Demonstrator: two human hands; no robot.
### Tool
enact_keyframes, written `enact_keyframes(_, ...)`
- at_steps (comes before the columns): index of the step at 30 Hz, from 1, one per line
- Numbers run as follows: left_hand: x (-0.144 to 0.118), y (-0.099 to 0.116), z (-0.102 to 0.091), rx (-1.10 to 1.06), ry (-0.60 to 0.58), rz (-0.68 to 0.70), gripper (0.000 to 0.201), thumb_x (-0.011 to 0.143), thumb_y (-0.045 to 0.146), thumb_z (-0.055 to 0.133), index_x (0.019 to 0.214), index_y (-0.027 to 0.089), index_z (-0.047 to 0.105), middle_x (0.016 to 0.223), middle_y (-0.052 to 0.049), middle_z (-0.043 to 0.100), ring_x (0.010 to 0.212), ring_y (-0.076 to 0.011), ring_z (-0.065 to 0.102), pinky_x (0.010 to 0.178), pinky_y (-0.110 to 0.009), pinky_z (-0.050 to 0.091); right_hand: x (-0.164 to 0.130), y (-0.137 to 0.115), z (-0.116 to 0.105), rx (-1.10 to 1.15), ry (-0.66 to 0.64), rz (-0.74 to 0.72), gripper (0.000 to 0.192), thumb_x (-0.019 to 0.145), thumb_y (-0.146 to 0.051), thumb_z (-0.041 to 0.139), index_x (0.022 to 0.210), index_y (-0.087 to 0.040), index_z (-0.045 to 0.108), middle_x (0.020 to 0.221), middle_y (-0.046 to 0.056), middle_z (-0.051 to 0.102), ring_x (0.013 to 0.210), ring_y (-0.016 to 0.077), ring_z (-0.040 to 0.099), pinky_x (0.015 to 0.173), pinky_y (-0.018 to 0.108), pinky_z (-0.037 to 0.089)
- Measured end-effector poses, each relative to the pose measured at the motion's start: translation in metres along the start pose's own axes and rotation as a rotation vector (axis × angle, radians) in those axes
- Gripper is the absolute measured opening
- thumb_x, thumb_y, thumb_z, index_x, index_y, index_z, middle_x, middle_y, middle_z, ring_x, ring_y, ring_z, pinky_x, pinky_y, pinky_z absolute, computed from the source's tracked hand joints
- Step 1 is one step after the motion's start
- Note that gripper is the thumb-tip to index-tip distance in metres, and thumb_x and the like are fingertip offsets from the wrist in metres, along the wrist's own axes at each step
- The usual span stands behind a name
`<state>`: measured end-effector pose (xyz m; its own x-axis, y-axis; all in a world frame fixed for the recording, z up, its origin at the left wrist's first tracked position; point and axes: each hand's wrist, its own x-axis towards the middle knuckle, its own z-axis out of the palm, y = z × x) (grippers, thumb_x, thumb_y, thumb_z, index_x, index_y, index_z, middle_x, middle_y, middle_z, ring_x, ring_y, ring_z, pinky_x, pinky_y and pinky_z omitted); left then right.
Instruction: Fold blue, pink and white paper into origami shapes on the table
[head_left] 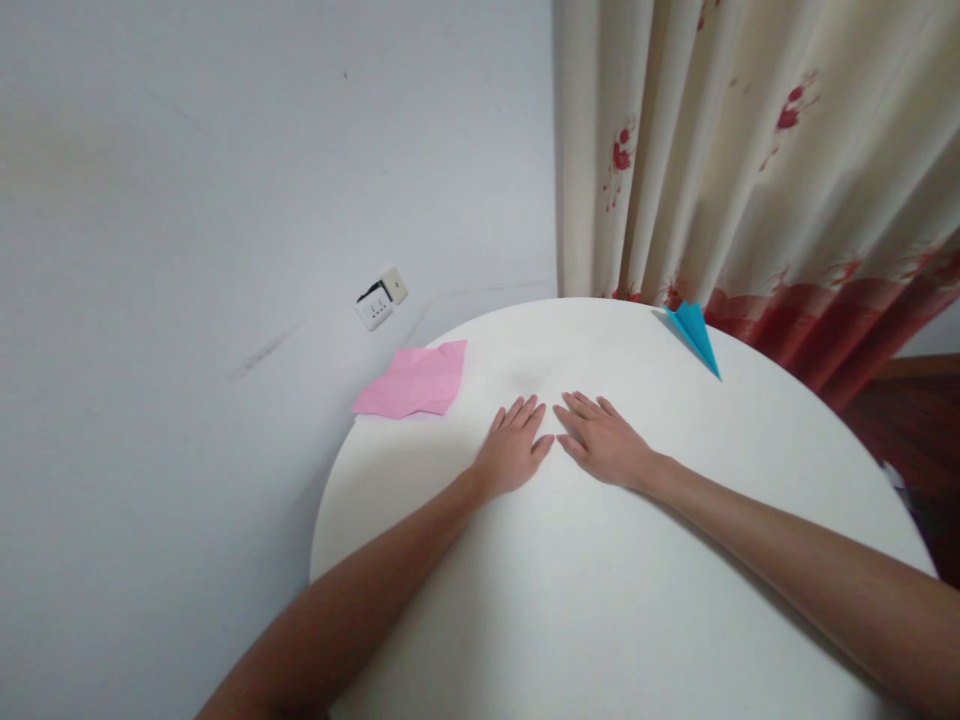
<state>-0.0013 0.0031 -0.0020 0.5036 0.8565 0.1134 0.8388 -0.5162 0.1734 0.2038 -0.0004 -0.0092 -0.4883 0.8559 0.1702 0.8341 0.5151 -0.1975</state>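
My left hand (513, 446) lies palm down on the white round table (570, 600), fingers stretched out, holding nothing. Beside it, my right hand (600, 440) also rests flat on the tabletop with its fingers out. The two thumbs nearly meet. Left of my left hand is a creased sheet of pink paper (416, 380), reaching the table's left edge. A blue folded paper airplane (696, 335) lies near the far right edge, beyond my right hand, its sharp tip towards me. Neither hand touches either paper.
A pale wall (187, 250) runs along the table's left side, with a socket (374, 309) and a small plate (394, 285) on it. Behind the table hangs a cream curtain (720, 180) with red patterns. Dark wooden floor (892, 420) shows at the right.
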Motion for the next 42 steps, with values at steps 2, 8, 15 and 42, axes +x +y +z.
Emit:
enact_keyframes(2,0.0003,-0.0003,0.0001,-0.004,0.001,0.002,0.055,0.102,0.042,0.037,0.151,0.018,0.037,0.162,-0.013,0.029,0.150,-0.0308,0.023,0.120,-0.054,0.020,0.0002,0.0003,0.0002,-0.003,-0.002,-0.001,0.056,0.101,-0.041,0.035,0.151,-0.015,0.040,0.160,0.017,0.030,0.149,0.0307,0.026,0.118,0.055,0.024)
enact_keyframes(8,0.0003,0.0000,-0.0013,-0.008,-0.016,-0.005,0.056,0.102,0.042,0.036,0.151,0.016,0.036,0.162,-0.014,0.027,0.150,-0.0309,0.022,0.121,-0.054,0.019,0.0003,0.0002,-0.0006,-0.011,-0.001,0.001,0.056,0.101,-0.041,0.035,0.151,-0.016,0.039,0.160,0.016,0.031,0.149,0.0303,0.026,0.118,0.054,0.024)
enact_keyframes(15,0.0000,-0.0009,-0.0008,-0.009,-0.012,0.004,0.055,0.101,0.042,0.037,0.151,0.018,0.037,0.162,-0.013,0.028,0.151,-0.0303,0.022,0.121,-0.054,0.019,0.0000,-0.0001,-0.0011,-0.013,-0.004,0.000,0.056,0.101,-0.041,0.035,0.151,-0.015,0.040,0.160,0.016,0.031,0.149,0.0302,0.026,0.118,0.054,0.024)
enact_keyframes(42,-0.0007,0.0022,-0.0048,0.023,-0.043,-0.006,0.057,0.102,0.042,0.035,0.152,0.013,0.036,0.162,-0.013,0.026,0.151,-0.0303,0.021,0.121,-0.053,0.019,-0.0011,-0.0005,-0.0021,-0.011,-0.013,0.000,0.057,0.102,-0.042,0.033,0.151,-0.015,0.039,0.160,0.016,0.030,0.149,0.0307,0.026,0.118,0.055,0.024)
